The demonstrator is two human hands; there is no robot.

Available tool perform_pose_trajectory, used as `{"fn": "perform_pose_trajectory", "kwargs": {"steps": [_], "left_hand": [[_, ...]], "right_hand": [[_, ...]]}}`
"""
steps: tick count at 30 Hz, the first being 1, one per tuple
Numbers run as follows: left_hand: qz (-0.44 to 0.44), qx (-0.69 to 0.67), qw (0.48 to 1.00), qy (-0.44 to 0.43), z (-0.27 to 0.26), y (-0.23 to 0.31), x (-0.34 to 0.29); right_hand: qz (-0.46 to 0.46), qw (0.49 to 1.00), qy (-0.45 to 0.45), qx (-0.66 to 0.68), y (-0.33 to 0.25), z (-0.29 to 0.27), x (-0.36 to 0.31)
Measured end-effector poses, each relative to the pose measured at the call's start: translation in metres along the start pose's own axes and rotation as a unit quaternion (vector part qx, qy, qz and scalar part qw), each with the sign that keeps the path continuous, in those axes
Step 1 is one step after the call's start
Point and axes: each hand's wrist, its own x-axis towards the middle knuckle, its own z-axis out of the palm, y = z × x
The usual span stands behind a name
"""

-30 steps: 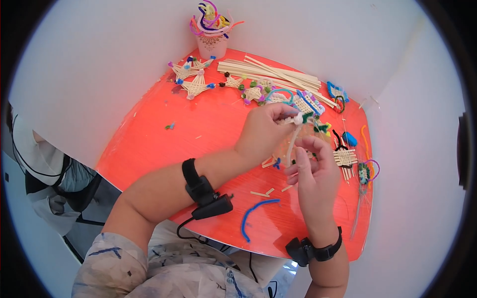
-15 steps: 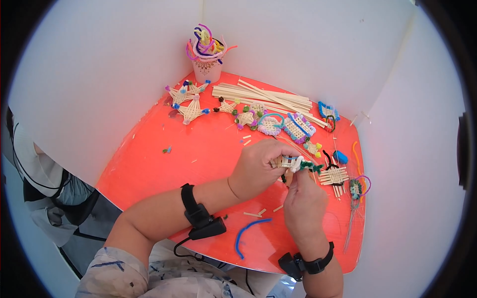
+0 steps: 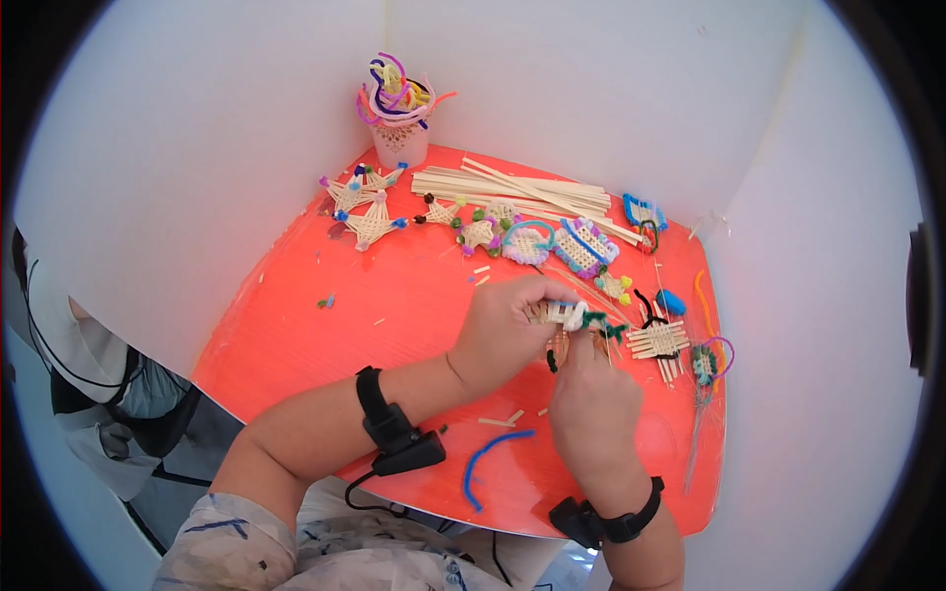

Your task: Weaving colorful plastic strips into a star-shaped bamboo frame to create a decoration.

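Above the right half of the red table, my left hand [image 3: 507, 325] pinches a small woven piece of pale flat strips [image 3: 554, 312]. A white pipe cleaner [image 3: 577, 314] is wound along its edge. Dark green pipe cleaner [image 3: 611, 329] sticks out beyond the white one on the right. Just below, the fingers of my right hand [image 3: 596, 399] are closed against the green pipe cleaner and the lower side of the piece. My fingers partly cover the weave. A dark green end [image 3: 552, 361] shows beneath my left fingers.
Loose pale strips [image 3: 512, 187] lie along the back of the red table [image 3: 325, 355]. Woven stars [image 3: 374, 224] and edged woven squares [image 3: 586, 246] sit in front. A cup of pipe cleaners [image 3: 401, 143] stands at the back corner. A blue pipe cleaner [image 3: 483, 461] lies near the front edge.
Both hands have shifted slightly left in the view with the woven piece. My right fingers have moved a little along the piece's pipe-cleaner edge. The view itself has shifted slightly.
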Motion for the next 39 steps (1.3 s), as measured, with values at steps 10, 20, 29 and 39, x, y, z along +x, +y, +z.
{"fn": "perform_pose_trajectory", "kwargs": {"steps": [10, 20, 29, 39], "left_hand": [[-0.240, -0.090, 0.960, -0.111, -0.008, -0.020, 0.023], [-0.293, -0.092, 0.946, -0.105, -0.012, -0.024, 0.022], [-0.269, -0.019, 0.957, -0.103, -0.011, -0.014, 0.021], [-0.237, -0.070, 0.965, -0.093, -0.011, -0.014, 0.019]], "right_hand": [[-0.038, 0.974, 0.059, 0.214, 0.005, 0.004, 0.000], [-0.054, 0.987, 0.092, 0.123, 0.004, 0.008, 0.000], [-0.066, 0.983, 0.116, 0.124, 0.006, 0.007, -0.001], [-0.004, 0.952, 0.097, 0.291, 0.003, 0.000, 0.003]]}}
